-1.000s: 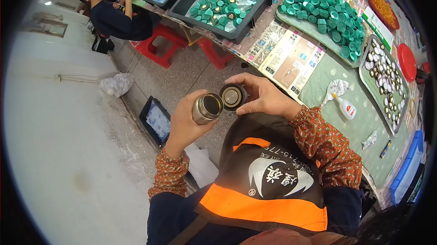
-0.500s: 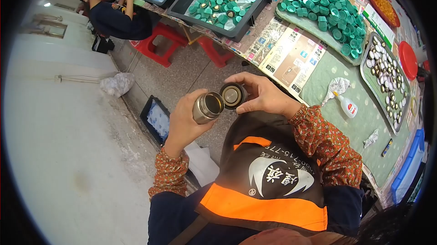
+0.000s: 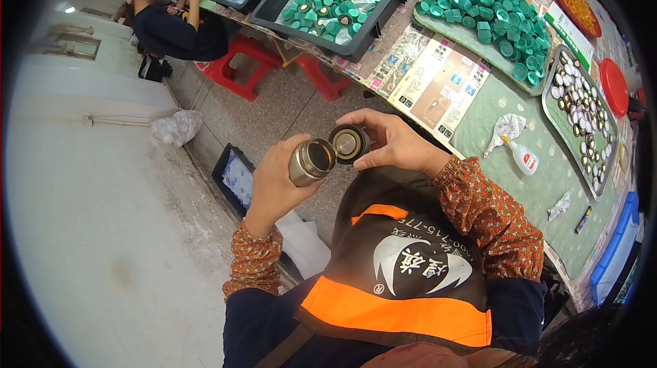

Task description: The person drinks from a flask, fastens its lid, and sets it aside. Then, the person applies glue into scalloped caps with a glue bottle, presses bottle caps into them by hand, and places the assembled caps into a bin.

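My left hand (image 3: 273, 180) is wrapped round a steel flask (image 3: 310, 163), whose open mouth tilts up and to the right. Dark liquid seems to show inside, though its level is hard to read. Just right of the mouth, my right hand (image 3: 395, 139) grips a dark round lid (image 3: 349, 143) by its edge, with the metal inner face turned towards the camera. Lid and flask rim are very close together; whether they touch is unclear. Both hands are above the floor, in front of the dark apron (image 3: 417, 231) with an orange band.
Right of my hands, the table (image 3: 493, 104) bears a tray of green cups (image 3: 506, 26), a metal tray of small round pieces (image 3: 582, 122) and a glue bottle (image 3: 524, 160). A black crate (image 3: 376, 22) stands at its far edge. Another person (image 3: 171, 29) sits upper left, near red stools (image 3: 243, 67).
Both hands keep nearly the same pose, with flask and lid still held. The view has shifted very slightly.
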The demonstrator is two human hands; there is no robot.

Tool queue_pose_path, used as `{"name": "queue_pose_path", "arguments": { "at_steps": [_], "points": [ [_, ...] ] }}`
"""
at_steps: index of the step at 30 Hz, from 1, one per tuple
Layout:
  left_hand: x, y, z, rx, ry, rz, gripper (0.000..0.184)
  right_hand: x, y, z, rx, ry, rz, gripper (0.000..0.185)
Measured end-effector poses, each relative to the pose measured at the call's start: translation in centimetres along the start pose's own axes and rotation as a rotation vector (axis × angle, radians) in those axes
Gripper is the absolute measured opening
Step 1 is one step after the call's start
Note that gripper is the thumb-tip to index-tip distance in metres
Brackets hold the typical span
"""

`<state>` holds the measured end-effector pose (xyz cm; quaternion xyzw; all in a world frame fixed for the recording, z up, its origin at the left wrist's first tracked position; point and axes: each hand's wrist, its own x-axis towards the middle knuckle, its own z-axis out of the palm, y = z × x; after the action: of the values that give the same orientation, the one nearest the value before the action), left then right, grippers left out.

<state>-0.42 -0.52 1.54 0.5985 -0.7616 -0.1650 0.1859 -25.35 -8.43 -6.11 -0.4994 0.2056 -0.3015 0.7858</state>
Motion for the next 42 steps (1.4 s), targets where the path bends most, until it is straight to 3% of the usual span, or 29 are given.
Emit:
{"name": "queue_pose_path", "arguments": {
  "at_steps": [29, 35, 42],
  "points": [
    [-0.2, -0.7, 0.0, -0.068, -0.010, -0.024, 0.076, 0.3, 0.2, 0.2, 0.035, -0.014, -0.002, 0.072],
    [-0.7, -2.4, 1.0, -0.493, 0.048, -0.073, 0.078, 0.2, -0.9, 0.5, 0.043, -0.046, -0.043, 0.076],
    [-1.3, -3.9, 1.8, -0.611, 0.204, -0.090, 0.081, -0.8, -5.1, 2.1, 0.125, -0.128, -0.059, 0.078]
  ]
}}
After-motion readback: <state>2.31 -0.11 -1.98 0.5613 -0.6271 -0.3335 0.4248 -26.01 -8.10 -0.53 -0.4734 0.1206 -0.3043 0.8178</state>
